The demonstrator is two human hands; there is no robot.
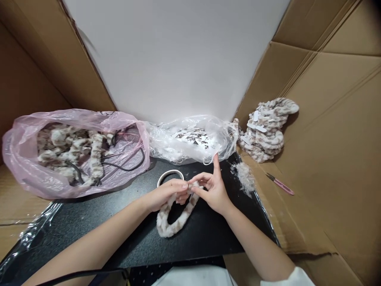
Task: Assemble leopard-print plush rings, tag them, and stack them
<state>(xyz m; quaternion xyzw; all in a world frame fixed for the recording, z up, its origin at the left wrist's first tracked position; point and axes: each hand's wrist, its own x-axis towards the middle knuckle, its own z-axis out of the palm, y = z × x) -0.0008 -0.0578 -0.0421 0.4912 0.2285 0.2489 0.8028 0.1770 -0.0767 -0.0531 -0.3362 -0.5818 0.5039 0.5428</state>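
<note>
A fluffy white-and-brown fur loop [171,229] hangs below my two hands over the black table. My left hand [170,192] pinches its upper end between thumb and fingers. Close against it, my right hand [216,190] grips the loop's other side with the thumb and bent fingers, its index finger pointing up. The fingers hide the spot where the ends meet. Just behind my left hand lies a white ring [170,172], perhaps a tape roll, partly covered by the hand.
A pink plastic bag [24,159] of fluffy pieces and dark bands stands left. Behind my hands sits a clear bag [166,149] of small printed labels. Fluffy loops with white tags [264,131] are piled at right, near loose fluff [245,178] and pink-handled snips [282,186]. Cardboard walls [336,119] flank the table.
</note>
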